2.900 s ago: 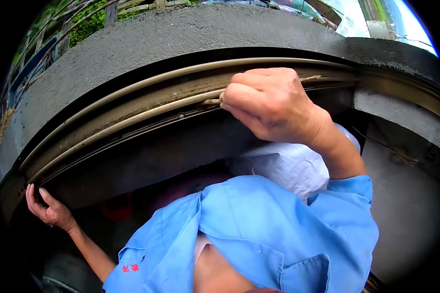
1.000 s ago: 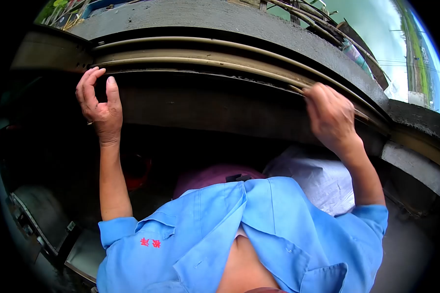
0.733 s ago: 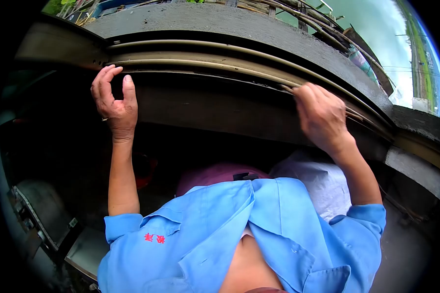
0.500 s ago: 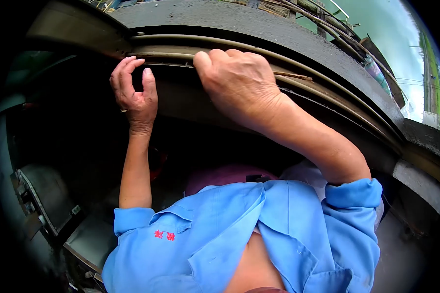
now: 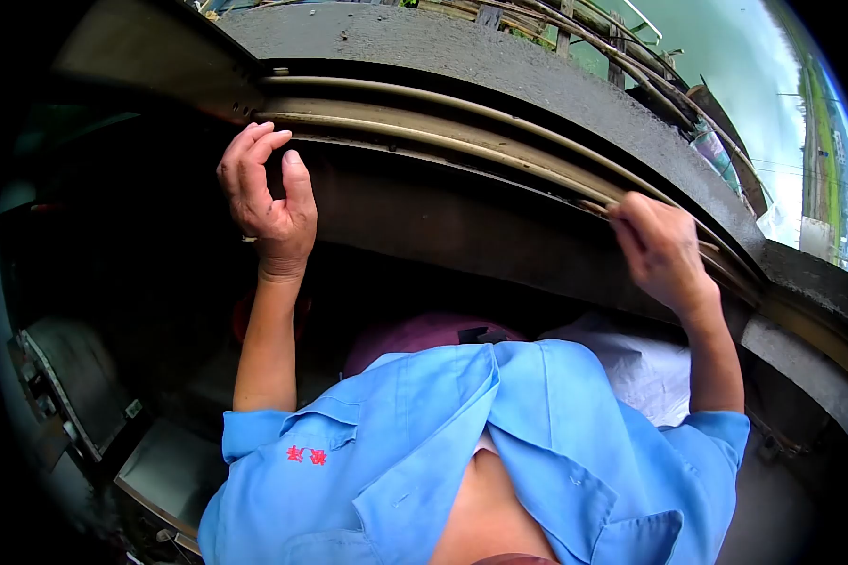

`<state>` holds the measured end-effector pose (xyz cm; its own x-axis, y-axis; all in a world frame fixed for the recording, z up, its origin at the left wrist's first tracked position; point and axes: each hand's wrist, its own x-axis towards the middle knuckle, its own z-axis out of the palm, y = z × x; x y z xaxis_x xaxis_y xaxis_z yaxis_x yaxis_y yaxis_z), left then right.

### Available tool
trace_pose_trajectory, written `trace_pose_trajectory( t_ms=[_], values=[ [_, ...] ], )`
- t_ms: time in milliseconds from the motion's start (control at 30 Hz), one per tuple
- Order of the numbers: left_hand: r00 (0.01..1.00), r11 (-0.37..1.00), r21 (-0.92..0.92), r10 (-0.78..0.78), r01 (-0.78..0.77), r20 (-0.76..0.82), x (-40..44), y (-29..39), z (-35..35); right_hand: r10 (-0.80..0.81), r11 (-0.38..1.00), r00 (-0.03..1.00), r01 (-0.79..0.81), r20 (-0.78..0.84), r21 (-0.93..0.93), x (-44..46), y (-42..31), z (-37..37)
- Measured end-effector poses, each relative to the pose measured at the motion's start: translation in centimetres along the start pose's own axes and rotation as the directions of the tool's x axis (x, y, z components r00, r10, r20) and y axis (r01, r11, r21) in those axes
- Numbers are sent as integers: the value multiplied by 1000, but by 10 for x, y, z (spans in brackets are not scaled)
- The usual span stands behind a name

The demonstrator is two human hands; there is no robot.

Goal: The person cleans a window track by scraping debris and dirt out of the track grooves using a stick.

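Note:
A tan window track (image 5: 424, 132) with two raised rails curves across the upper view. At its left end my left hand (image 5: 271, 202) is raised with fingers and thumb apart, its fingertips by the lower rail and nothing held. Toward the track's right end, my right hand (image 5: 662, 247) is closed round a thin wooden stick (image 5: 594, 207). One tip of the stick points left along the lower edge of the track, and its other end shows to the right of the hand. The middle of the stick is hidden by my fingers.
Beyond the track lies a grey concrete ledge (image 5: 386, 33), with branches and poles (image 5: 622, 47) past it. A white sack (image 5: 636, 367) and a purple object (image 5: 424, 339) are below the sill. A chair-like object (image 5: 75, 377) stands at lower left.
My right hand swept left along the track with the stick, then came back to the right end. My left hand, closer to the body's middle in view now, stays by the track's left end.

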<state>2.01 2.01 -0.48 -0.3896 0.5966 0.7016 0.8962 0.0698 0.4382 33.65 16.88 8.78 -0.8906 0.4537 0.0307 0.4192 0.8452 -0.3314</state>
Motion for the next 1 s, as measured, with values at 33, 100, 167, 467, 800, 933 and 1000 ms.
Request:
trace_pose_trajectory(
  t_ms=[33, 100, 167, 467, 800, 933, 1000],
  values=[
    [1000, 1000, -8, -7, 7, -4, 0, -1, 0, -53, 996, 999, 53, -2, -67, 18, -9, 12],
    [1000, 1000, 19, -11, 10, 12, 1, 0, -2, -140, 981, 990, 138, -9, -138, 66, -41, 25],
    [1000, 1000, 16, -9, 8, 16, 0, -1, -2, -213, 967, 974, 198, -82, -161, 106, -70, 50],
    [991, 996, -82, -55, 45, -122, -6, 4, 4, -220, 975, 970, 222, -99, 8, 123, -62, 53],
    [991, 992, -80, -102, 95, -87, -11, 2, -2, -185, 983, 982, 184, -38, -17, 147, -90, 57],
    [986, 984, -96, -158, 152, -61, -10, 4, 1, -209, 978, 976, 209, -55, -11, 163, -98, 67],
    [984, 984, -57, -173, 170, -36, -8, 5, 1, -197, 980, 974, 199, -109, 7, 168, -102, 72]
  ],
)
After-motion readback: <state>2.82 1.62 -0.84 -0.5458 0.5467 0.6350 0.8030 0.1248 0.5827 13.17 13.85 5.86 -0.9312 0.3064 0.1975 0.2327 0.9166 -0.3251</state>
